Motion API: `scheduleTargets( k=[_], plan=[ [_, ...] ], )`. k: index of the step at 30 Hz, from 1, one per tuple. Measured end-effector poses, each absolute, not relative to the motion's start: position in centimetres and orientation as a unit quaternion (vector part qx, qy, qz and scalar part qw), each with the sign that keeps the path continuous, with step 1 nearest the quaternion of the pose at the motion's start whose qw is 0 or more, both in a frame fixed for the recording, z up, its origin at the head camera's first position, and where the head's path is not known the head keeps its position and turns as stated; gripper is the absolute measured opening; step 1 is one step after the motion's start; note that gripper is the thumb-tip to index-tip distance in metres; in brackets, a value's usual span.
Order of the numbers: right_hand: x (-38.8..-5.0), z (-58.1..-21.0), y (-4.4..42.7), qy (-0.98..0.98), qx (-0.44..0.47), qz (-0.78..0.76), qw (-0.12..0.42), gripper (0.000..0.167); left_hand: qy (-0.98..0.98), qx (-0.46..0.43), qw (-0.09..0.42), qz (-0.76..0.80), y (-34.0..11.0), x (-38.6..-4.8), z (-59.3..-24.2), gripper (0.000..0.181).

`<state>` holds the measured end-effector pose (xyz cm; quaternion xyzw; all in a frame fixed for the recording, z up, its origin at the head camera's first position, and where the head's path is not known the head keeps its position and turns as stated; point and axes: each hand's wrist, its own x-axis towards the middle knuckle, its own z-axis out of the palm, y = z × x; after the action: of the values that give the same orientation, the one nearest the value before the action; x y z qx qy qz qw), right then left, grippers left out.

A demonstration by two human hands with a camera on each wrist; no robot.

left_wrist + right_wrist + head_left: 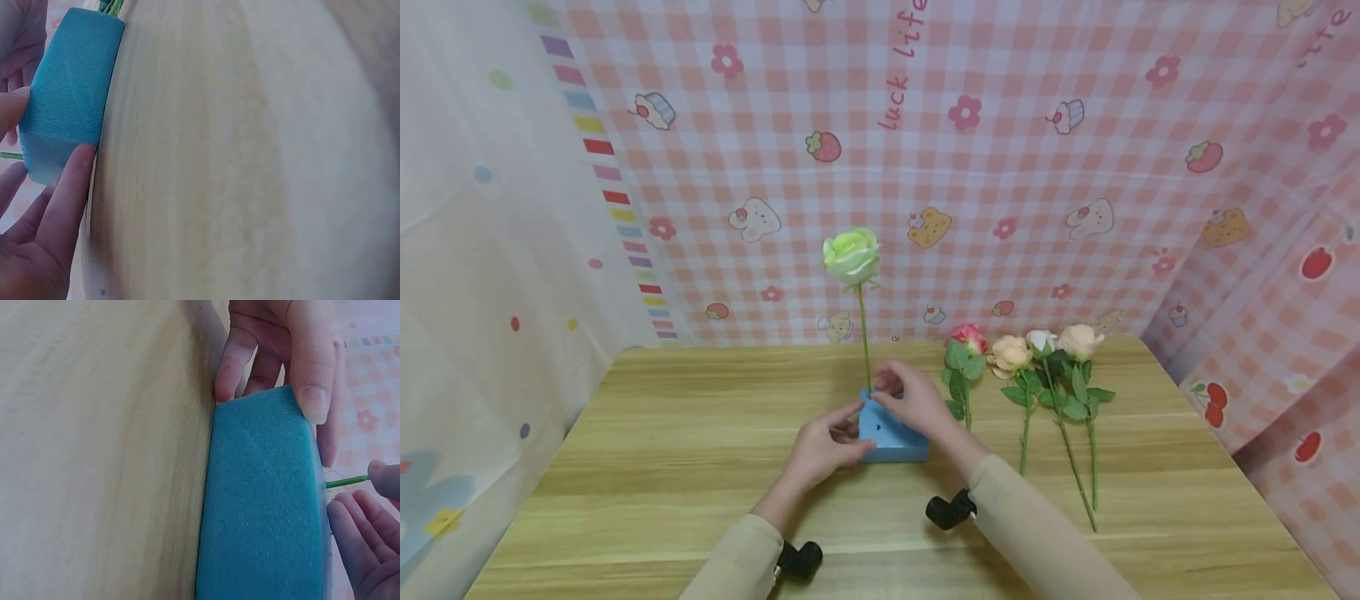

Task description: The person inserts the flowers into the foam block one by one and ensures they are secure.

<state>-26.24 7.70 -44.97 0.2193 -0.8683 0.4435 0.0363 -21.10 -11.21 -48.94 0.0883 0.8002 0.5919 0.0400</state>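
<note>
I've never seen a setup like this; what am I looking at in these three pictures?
No machine here: a person works with two bare hands. The wide picture comes from a camera worn on the head; the two close ones come from cameras on the left and right wrists. On the wooden table sits a blue block, with a pale green rose standing in it. The left hand holds the block's side, while the right hand appears to pinch the stem just above it. Four other flowers lie to the right: one pink, one white, two peach.
</note>
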Motion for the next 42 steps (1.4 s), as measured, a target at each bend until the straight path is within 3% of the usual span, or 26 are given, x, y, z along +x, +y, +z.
scheduleTargets(
  k=[23,42],
  plan=[
    [-22.1,-44.7,14.5,-0.841,0.226,0.491,-0.021,0.038,0.802,0.078,0.054,0.589,-11.2,-20.9,-48.7,0.067],
    [-19.7,-45.1,21.4,-0.853,0.221,0.471,-0.036,0.044,0.807,0.085,0.059,0.581,-11.2,-20.8,-48.5,0.068]
  ],
)
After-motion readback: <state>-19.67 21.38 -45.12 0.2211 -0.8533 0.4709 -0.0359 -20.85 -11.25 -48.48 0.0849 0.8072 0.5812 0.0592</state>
